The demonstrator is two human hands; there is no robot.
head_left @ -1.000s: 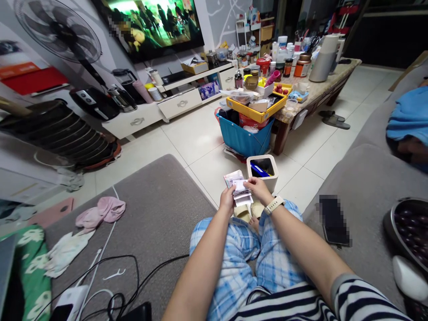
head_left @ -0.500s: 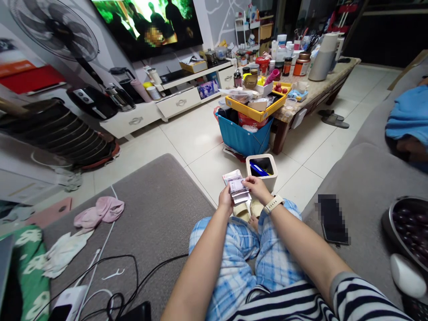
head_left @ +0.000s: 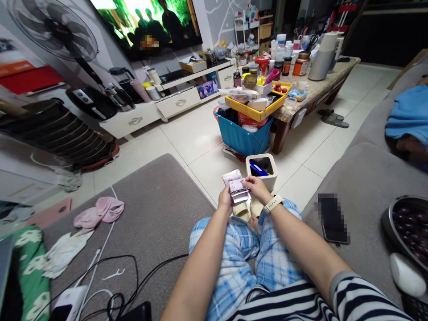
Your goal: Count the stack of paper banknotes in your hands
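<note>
Over my knees, my left hand [head_left: 226,199] is closed on a small stack of printed slips [head_left: 236,184] that look like banknotes. Their upper faces are pale purple and pinkish, too small to read, and whiter edges hang out below. My right hand [head_left: 254,187], with a beige watch band on its wrist, pinches the right edge of the stack. Just beyond the right hand stands a cream square bin [head_left: 276,171] with a dark inside and a blue packet [head_left: 258,168] in it.
Ahead, a blue basket [head_left: 244,133] bears a yellow tray beside the cluttered coffee table [head_left: 287,111]. On the sofa to my right lie a phone [head_left: 334,218] and a pot of dark round fruit [head_left: 409,229]. Black cables [head_left: 133,272] and pink cloth [head_left: 100,210] lie left.
Both hands stay nearly still on the stack; the top slip's position differs only slightly. The picture on the television has changed.
</note>
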